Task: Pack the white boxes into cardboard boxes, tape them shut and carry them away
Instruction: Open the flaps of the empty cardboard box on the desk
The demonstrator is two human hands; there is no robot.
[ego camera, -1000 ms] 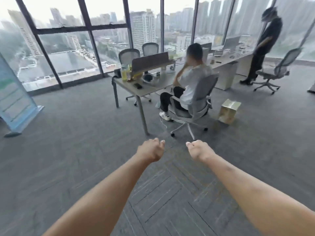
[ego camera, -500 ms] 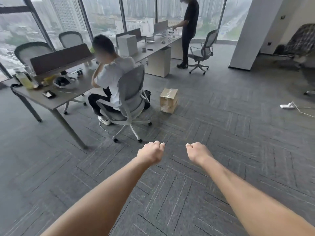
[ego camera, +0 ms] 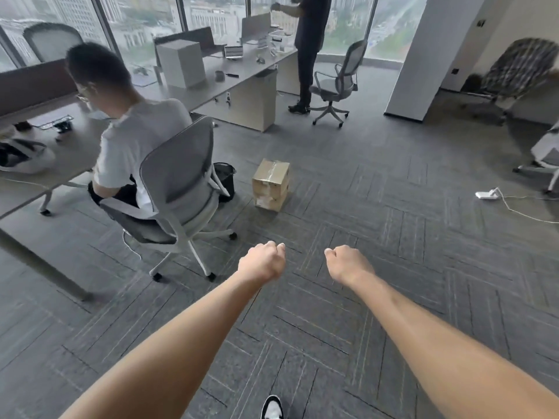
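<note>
Swinging right, the view now brings the taped cardboard box [ego camera: 271, 184] to twelve o'clock. Left hand [ego camera: 262, 263] and right hand [ego camera: 348, 263] are fisted, empty. Probably already delivered; more packing awaits.

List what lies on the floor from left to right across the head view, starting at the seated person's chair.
Grey office chair → black bin → taped cardboard box → white power strip.

A cardboard box [ego camera: 271, 184] is sitting on the floor [ego camera: 378, 237], right of an occupied chair [ego camera: 178, 189] and before a desk [ego camera: 242, 86].
</note>
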